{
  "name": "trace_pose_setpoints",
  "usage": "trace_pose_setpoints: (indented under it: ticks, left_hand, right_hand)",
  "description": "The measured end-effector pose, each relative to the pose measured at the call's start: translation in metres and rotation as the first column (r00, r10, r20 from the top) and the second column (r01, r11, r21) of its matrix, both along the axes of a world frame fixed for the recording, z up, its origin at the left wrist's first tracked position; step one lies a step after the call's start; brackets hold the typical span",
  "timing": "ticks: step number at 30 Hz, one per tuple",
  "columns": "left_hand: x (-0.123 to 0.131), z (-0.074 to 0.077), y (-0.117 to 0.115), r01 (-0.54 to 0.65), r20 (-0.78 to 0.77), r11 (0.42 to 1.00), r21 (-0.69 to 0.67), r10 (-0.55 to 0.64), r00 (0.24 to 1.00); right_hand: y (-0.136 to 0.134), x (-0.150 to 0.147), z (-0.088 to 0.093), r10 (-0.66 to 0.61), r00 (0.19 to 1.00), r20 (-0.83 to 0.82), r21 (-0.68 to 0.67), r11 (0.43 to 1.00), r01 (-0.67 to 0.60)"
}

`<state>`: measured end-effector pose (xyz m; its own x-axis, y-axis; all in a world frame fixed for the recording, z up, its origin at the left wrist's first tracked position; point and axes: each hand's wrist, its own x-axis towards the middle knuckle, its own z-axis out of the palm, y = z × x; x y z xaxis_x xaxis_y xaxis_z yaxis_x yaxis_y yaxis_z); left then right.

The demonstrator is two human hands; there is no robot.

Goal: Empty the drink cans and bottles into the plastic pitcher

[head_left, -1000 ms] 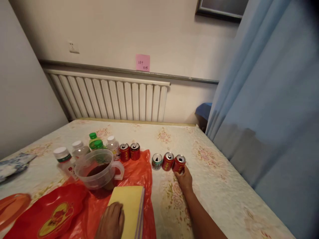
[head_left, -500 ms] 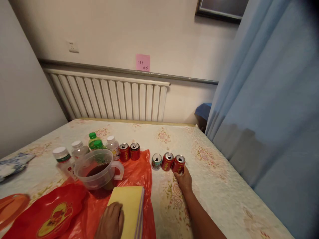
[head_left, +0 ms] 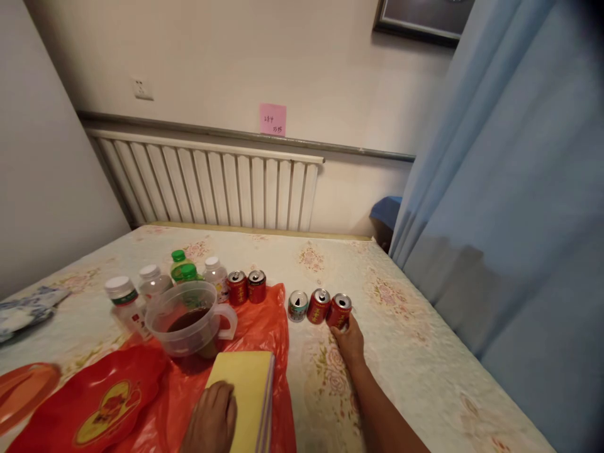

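Observation:
At the right end of a short row, my right hand (head_left: 348, 340) grips a red drink can (head_left: 340, 308) low down, thumb and fingers around its near side. Touching or close beside it stands another red can (head_left: 319, 306), then a green-and-silver can (head_left: 297, 307); all three are upright with opened tops. My left hand (head_left: 212, 416) lies palm down on the left part of a yellow-covered book (head_left: 245, 384), fingers loosely bent. The book rests on a red plastic bag (head_left: 283, 352).
Left of the book stand a clear plastic jug (head_left: 184, 340) with dark liquid, a red scalloped tray (head_left: 51, 415) and an orange lid (head_left: 28, 390). Behind are a white-capped bottle (head_left: 125, 302), several other bottles and two red cans (head_left: 247, 287). A blue curtain (head_left: 495, 189) hangs on the right.
The view has shifted very slightly. Both hands, the cans and the book keep their places.

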<state>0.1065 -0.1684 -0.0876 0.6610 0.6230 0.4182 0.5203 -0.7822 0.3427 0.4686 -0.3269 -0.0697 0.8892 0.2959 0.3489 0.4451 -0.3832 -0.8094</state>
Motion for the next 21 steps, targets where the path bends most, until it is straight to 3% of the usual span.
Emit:
trace_pose_setpoints:
  ticks: [10, 21]
  left_hand:
    - [0.002, 0.004, -0.003, -0.008, -0.032, 1.000, 0.005, 0.008, 0.999]
    - [0.003, 0.023, -0.009, -0.001, -0.021, 1.000, -0.015, 0.001, 1.000]
  right_hand:
    - [0.000, 0.004, -0.012, 0.022, 1.000, -0.006, 0.043, 0.999, -0.022]
    - [-0.012, -0.012, -0.019, -0.015, 0.999, -0.045, 0.097, 0.995, 0.019]
